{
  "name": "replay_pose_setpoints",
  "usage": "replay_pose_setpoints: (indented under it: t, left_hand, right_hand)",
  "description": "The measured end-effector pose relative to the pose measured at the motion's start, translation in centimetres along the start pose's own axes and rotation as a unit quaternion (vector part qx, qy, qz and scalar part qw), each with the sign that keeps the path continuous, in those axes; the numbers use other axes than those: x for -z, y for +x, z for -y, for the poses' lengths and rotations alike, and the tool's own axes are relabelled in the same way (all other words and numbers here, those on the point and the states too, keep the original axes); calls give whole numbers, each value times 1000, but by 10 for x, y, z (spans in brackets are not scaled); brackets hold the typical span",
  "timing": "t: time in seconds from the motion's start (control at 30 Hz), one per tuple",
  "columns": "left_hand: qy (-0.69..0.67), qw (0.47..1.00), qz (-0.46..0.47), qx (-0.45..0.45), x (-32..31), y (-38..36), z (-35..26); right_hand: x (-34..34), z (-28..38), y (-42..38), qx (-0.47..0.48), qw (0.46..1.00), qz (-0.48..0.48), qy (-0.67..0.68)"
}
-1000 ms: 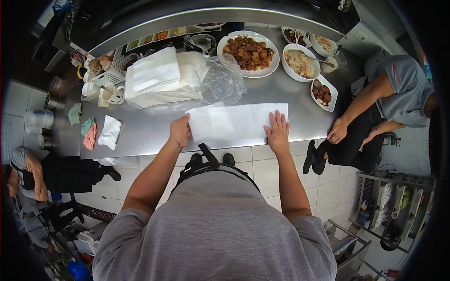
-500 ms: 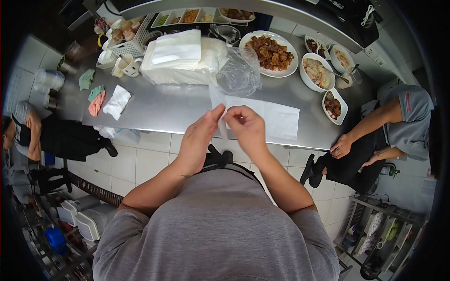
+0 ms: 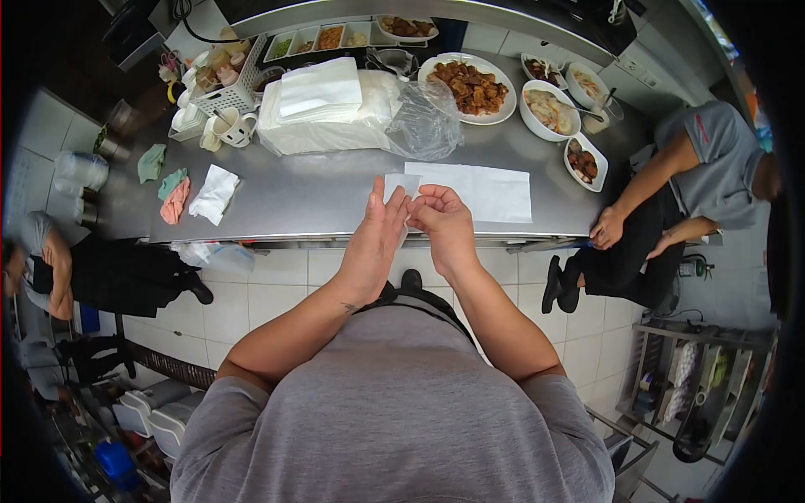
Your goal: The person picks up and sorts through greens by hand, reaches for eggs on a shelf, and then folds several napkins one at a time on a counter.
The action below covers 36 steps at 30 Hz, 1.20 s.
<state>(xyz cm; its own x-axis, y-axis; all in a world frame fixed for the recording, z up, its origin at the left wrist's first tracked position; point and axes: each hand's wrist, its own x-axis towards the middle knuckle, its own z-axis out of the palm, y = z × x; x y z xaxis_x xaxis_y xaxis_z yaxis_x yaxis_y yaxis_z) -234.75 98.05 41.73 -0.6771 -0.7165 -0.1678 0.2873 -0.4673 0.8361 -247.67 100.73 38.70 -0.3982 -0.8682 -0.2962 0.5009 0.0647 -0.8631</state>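
Observation:
A thin, translucent white strip stands up between my two hands, over the counter's front edge. My left hand has its fingers stretched long and pressed against one side of it, keeping it in place. From the other side, my right hand pinches it with thumb and bent fingers. Part of the strip is hidden behind the fingers. Flat on the steel just beyond my right hand lies an unfolded white paper napkin. Behind the hands sits a plastic-wrapped pack of napkins with loose napkins on top.
Braised meat on a white plate and several food bowls stand at the back right. Left are crumpled cloths, a crumpled napkin, mugs and a basket. People stand at the right and left.
The strip, earlier long and hanging down between my hands, now shows as a shorter piece above the fingertips. My hands have stayed close together; the view has shifted slightly.

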Motion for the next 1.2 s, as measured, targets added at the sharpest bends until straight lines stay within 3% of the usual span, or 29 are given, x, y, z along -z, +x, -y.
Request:
replay_pose_setpoints:
  t: [0.13,0.2,0.3,0.37,0.63,0.73,0.8,0.9,1.0,1.1,1.2]
  left_hand:
    - [28,999,-11,-31,15,-22,1]
    - [70,996,-14,-44,28,-30,-4]
    - [105,994,-36,-16,47,-40,-4]
    - [-29,999,-13,9,53,-44,0]
    - [-73,996,-51,23,54,-57,-17]
    - [-83,995,-26,44,54,-46,-15]
    - [-83,995,-5,58,53,-37,-12]
    - [-95,985,84,115,45,-21,1]
    - [-133,970,144,147,24,1,18]
    - [-161,961,169,149,2,22,33]
    - [-141,962,185,140,-25,45,45]
  right_hand:
    - [-8,-12,-11,10,1000,20,11]
    - [-18,-12,-21,8,995,53,85]
    - [-34,-23,-35,4,992,96,80]
    - [-43,-36,-38,-14,992,99,79]
    - [-58,-40,-37,-21,992,108,59]
    - [-42,-34,-33,-24,985,128,112]
    - [-27,-19,-31,-79,969,136,188]
    - [11,-13,-22,-101,938,176,280]
    - [27,12,-27,-85,940,85,319]
    - [77,20,-13,-67,912,121,385]
    - [117,34,0,-60,922,86,372]
